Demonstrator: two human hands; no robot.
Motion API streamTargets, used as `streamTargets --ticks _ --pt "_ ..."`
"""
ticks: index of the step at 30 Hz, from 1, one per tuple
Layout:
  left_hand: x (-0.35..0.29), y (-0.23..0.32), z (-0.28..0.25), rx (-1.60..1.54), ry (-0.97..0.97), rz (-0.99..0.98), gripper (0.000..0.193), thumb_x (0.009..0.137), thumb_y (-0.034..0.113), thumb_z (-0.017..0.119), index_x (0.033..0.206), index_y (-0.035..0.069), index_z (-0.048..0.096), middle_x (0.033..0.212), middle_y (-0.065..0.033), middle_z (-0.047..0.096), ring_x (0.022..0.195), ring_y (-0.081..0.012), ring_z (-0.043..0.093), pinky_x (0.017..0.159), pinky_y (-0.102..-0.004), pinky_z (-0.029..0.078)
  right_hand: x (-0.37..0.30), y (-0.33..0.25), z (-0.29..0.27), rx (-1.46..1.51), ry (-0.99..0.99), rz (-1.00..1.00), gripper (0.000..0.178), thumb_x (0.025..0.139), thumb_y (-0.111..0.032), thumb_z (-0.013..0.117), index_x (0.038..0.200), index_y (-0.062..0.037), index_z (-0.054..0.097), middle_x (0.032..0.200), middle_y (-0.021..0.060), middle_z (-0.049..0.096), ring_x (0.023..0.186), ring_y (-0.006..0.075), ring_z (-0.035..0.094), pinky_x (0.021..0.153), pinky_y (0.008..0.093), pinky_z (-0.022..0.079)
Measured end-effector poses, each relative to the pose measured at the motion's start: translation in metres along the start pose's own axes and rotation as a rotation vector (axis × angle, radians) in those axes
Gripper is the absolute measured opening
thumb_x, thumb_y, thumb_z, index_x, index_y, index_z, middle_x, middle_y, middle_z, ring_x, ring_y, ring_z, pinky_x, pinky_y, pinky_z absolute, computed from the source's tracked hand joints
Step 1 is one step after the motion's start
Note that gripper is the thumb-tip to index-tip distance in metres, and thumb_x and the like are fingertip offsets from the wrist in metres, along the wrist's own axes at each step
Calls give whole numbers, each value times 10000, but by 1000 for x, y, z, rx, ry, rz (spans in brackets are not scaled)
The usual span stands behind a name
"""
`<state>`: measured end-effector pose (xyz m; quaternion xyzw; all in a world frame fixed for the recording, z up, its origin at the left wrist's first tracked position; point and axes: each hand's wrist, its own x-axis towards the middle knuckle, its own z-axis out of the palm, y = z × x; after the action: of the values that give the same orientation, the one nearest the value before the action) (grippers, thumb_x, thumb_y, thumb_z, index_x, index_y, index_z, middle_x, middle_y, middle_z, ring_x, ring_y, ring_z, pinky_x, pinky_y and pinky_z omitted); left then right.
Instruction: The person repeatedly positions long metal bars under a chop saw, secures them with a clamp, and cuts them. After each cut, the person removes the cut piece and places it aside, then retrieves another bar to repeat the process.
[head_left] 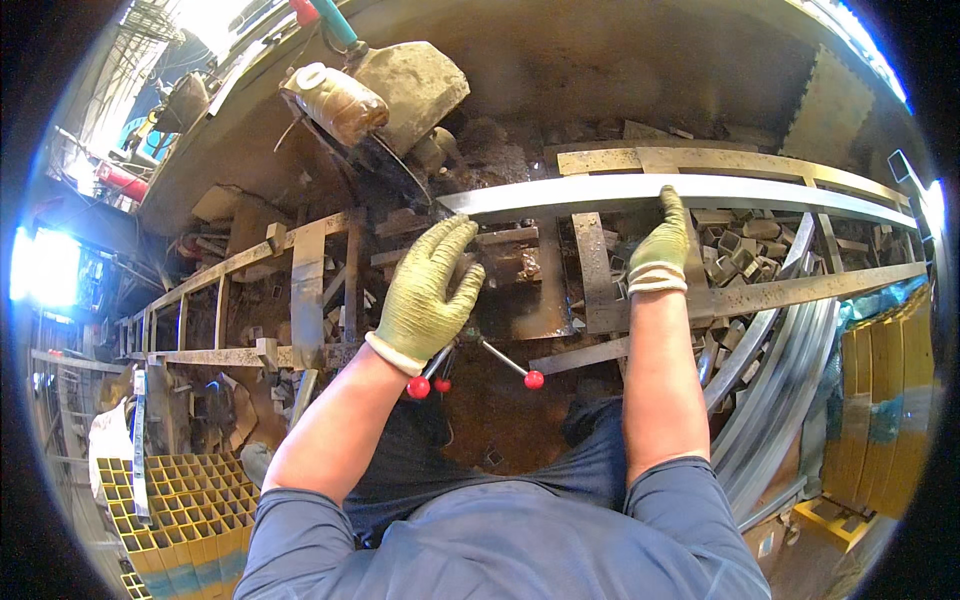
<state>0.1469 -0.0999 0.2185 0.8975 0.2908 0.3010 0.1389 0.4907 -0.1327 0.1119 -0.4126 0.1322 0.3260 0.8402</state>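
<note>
A long, shiny square metal tube (600,192) lies across the saw bench, its left end close to the dark round blade (395,172). My right hand (662,248), in a yellow-green glove, grips the tube along its middle; one digit shows over the top face and the others are hidden. In a matching glove, my left hand (428,285) has its fingers stretched out and the thumb apart. Its fingertips are near the tube's left end; whether they touch it I cannot tell. Below that hand, a lever with a red knob (534,379) sticks out.
A bottle of brownish liquid (345,105) sits above the blade. Metal rail frames (230,270) run to both sides, with short tube offcuts (745,255) piled between the right rails. Long tubes (785,380) lie at the right. Stacked yellow-ended tubes (180,500) stand lower left.
</note>
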Motion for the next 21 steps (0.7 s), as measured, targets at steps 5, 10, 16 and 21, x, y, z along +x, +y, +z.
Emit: streamTargets --ticks 5,10,16,21 --pt "31 25 9 217 16 186 624 909 96 866 1497 -4 683 1590 -256 645 1485 -483 597 1275 -552 469 4 -32 -21 112 -64 -131 426 942 -410 904 1210 -91 818 1154 64 818 1015 246 754 995 426 614" --pt "42 31 12 337 -25 193 815 866 201 908 1610 53 609 1601 -210 643 1477 -440 594 1282 -559 420 -18 -31 -23 79 -46 -302 300 1009 -374 849 1129 -102 809 1028 -2 796 854 178 730 851 351 616" --pt "52 35 -3 204 -191 164 751 763 110 960 1465 30 705 1293 -216 760 1197 -438 707 1067 -513 547 -26 -30 -48 155 -127 -286 423 1034 -448 837 1264 -102 755 1186 33 760 1060 207 707 922 388 594" --pt "27 78 -29 84 -221 203 644 739 188 989 1314 7 762 1197 -182 782 1104 -425 730 978 -516 570 -64 -50 -59 229 -162 -281 680 1033 -517 807 1527 -95 608 1370 86 666 1292 259 614 1170 454 487"
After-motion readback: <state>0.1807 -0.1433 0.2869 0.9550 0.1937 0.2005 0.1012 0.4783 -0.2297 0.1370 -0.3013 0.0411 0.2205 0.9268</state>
